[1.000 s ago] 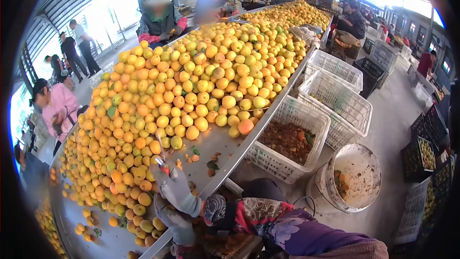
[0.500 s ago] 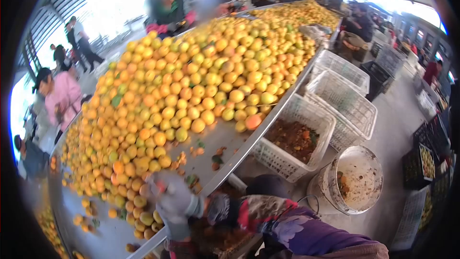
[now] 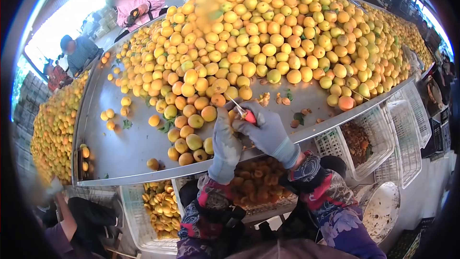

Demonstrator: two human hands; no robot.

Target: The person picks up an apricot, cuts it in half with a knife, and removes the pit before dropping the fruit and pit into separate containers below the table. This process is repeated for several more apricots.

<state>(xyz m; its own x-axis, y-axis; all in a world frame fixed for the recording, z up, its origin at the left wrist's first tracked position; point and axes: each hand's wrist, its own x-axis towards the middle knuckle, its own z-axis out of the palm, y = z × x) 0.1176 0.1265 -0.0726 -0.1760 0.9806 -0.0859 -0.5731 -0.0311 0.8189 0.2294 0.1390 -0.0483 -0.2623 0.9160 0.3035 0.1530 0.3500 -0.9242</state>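
My right hand (image 3: 269, 130), in a grey glove, is closed around the red handle of a small knife (image 3: 248, 116). The thin blade points up and to the left. Close beside it, my gloved left hand (image 3: 225, 141) has its fingers curled round an apricot (image 3: 233, 114), mostly hidden between the two hands. Both hands are over the near edge of a metal table (image 3: 129, 151). Just beyond them lies a large heap of yellow-orange apricots (image 3: 268, 38), and several loose ones (image 3: 194, 141) sit left of my left hand.
Below my hands is a crate of cut apricots (image 3: 258, 177); another crate (image 3: 132, 211) stands to its left. White crates (image 3: 405, 134) and a dirty bucket (image 3: 383, 211) are at right. People sit around the table, one in a pink top (image 3: 143, 0).
The view has swung left and down. My right hand, blurred near the fruit before, is now beside my left hand at the table edge, with the knife clearly visible.
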